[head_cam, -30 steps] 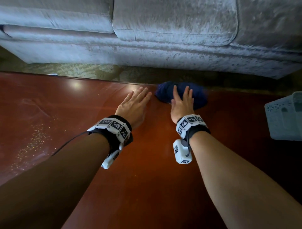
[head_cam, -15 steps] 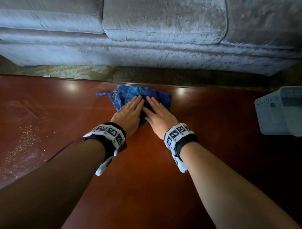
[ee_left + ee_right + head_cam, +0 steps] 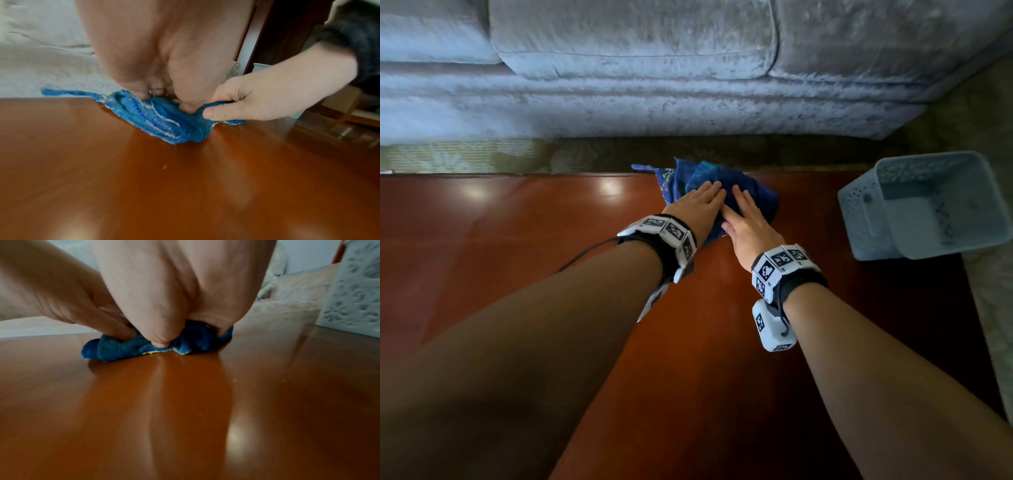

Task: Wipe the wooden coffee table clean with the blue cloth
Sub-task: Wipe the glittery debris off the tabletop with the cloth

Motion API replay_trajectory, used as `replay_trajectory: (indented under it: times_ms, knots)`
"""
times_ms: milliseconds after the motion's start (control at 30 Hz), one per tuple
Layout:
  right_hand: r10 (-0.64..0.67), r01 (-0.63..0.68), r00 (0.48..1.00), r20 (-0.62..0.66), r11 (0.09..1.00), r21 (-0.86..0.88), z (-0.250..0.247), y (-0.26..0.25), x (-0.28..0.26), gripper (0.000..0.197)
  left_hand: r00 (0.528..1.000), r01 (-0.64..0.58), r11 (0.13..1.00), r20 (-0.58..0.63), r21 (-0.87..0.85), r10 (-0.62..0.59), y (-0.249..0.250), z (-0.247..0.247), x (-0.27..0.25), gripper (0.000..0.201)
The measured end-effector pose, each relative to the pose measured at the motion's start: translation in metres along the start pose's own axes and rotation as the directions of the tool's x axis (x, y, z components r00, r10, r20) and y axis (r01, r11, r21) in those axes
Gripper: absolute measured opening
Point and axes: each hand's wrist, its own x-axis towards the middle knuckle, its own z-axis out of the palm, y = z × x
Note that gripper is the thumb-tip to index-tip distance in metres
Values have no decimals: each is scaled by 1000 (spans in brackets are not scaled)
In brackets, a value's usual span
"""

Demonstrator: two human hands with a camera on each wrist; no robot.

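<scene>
The blue cloth [image 3: 760, 202] lies crumpled at the far edge of the glossy wooden coffee table [image 3: 517, 240], one corner poking out over the edge. Both hands lie side by side on top of it. My left hand [image 3: 705, 198] presses down with straight fingers on the cloth's left part. Beside it, my right hand [image 3: 743, 209] presses the right part. In the left wrist view the cloth [image 3: 160, 120] bunches under my left hand [image 3: 154, 65], and the right hand [image 3: 257, 97] has its thumb along the near fold. The right wrist view shows my thumb pressing the cloth [image 3: 123, 347].
A pale perforated plastic bin [image 3: 928, 205] lies tipped at the table's right end, close to the cloth. A grey velvet sofa [image 3: 654, 68] runs along behind the table, with a strip of rug [image 3: 482, 154] between them. Bare wood stretches left and toward me.
A second ago only my right hand was on the bunched cloth; the left joined it. Both hands have since slid the cloth right along the far edge, closer to the bin.
</scene>
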Motion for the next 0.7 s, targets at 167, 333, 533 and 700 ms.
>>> replay_trajectory:
  times_ms: [167,333,533,700]
  knots:
    - [122,-122,992,-12,992,3,-10,27,0,46,999,-37,999,28,5,37,30,-12,33,65]
    - [179,-177,984,-24,982,70,-11,25,5,46,998,-61,998,4,-4,61,30,-5,42,66]
    - [51,-50,999,-1,998,41,3,5,-6,49,995,-16,998,-97,-67,10,8,11,10,61]
    - [-86,86,996,-2,996,13,37,-36,-37,53,981,23,999,-191,42,-14,-10,30,-61,60]
